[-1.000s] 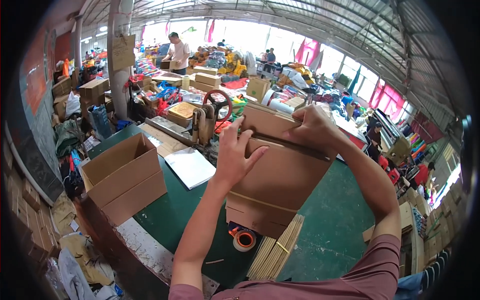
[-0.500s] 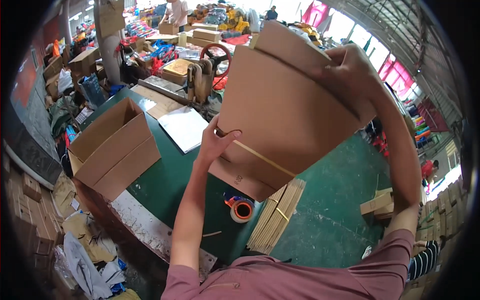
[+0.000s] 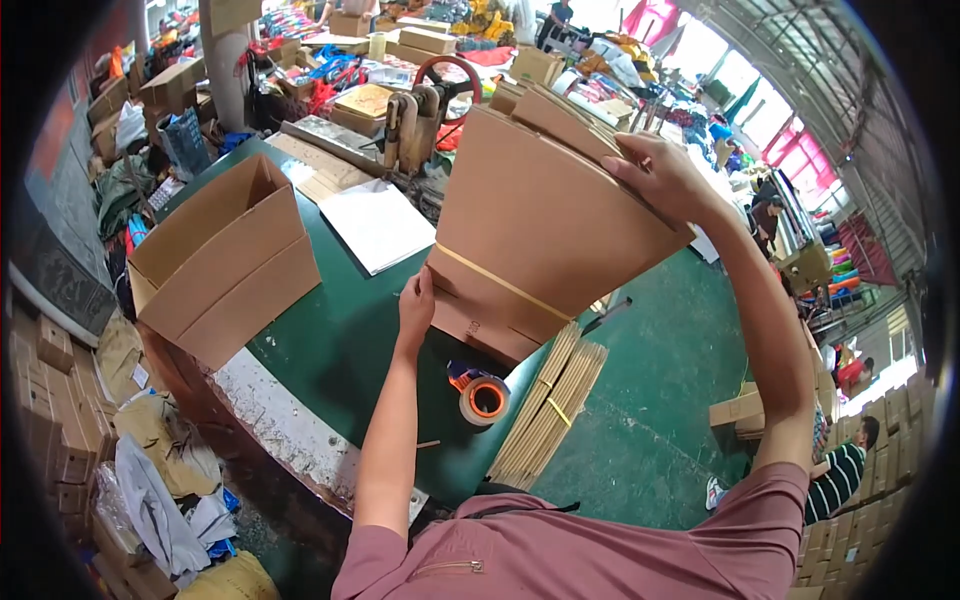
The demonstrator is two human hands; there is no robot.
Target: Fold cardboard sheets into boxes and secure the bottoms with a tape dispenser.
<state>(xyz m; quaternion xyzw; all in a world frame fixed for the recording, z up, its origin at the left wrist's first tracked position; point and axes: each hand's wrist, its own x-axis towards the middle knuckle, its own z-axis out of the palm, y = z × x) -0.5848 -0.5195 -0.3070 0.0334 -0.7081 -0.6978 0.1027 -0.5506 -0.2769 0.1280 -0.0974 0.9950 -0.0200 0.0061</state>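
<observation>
The person is holding a bundle of flattened cardboard boxes (image 3: 540, 225) upright above the green worktop (image 3: 340, 340). The left hand (image 3: 416, 305) is pressing its fingers closed against the bundle's lower left edge, just beside the yellow strap (image 3: 500, 283) that is binding the sheets; judged from the pose, this is steadying the base. The right hand (image 3: 665, 180) is gripping the upper right corner, fingers curled over the top edge, apparently bearing the tilt. Directly below the left grip, a roll of tape (image 3: 483, 397) in an orange dispenser is lying on the worktop, touching a second strapped bundle of flat cardboard (image 3: 550, 415) that is resting on its side. Left of the left grip, 1 open, erected brown carton (image 3: 225, 260) is standing empty side up, with a white sheet (image 3: 378, 225) between it and the held bundle. Beyond the right grip, more brown cartons (image 3: 425, 40) are sitting stacked among colourful goods.
</observation>
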